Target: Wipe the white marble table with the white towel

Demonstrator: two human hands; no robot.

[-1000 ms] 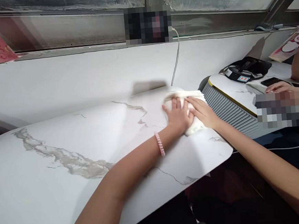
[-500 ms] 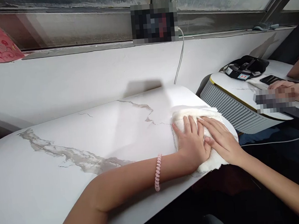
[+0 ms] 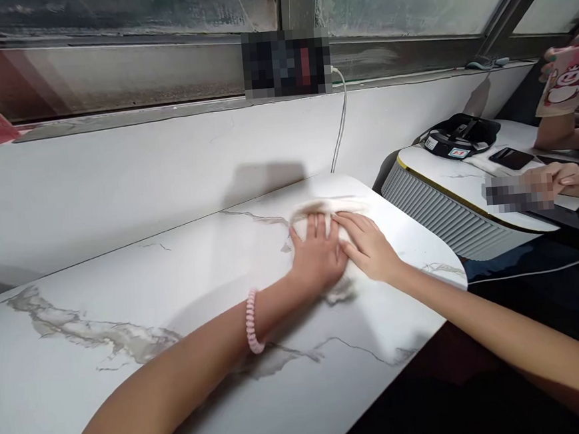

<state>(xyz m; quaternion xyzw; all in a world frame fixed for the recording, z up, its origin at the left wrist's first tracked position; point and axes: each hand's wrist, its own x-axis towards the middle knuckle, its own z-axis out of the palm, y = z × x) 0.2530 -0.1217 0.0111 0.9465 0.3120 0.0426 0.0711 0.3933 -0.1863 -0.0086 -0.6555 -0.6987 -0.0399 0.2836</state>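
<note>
A white, fluffy cloth [image 3: 342,288] lies on the white marble-patterned table [image 3: 213,266], partly hidden beneath my hands and slightly blurred. My left hand [image 3: 319,258], with a pink coiled band on its wrist, presses flat on the cloth, fingers spread forward. Just to its right, my right hand [image 3: 369,245] rests on the cloth's right part with its fingers stretched out. The two hands touch near the thumbs. Neither hand grips the cloth; both lie open over it.
Against the wall, a pixelated dark object with a white cable [image 3: 342,119] sits on the window ledge. At right, another table [image 3: 415,160] with ribbed sides bears a black headset [image 3: 463,136] and a phone [image 3: 511,158]. A person's hands are there, one holding a pink packet [image 3: 567,81].
Both my hands and the cloth have slid left across the table, away from its rounded right end. The other person's raised hand with a pink packet has come into view.
</note>
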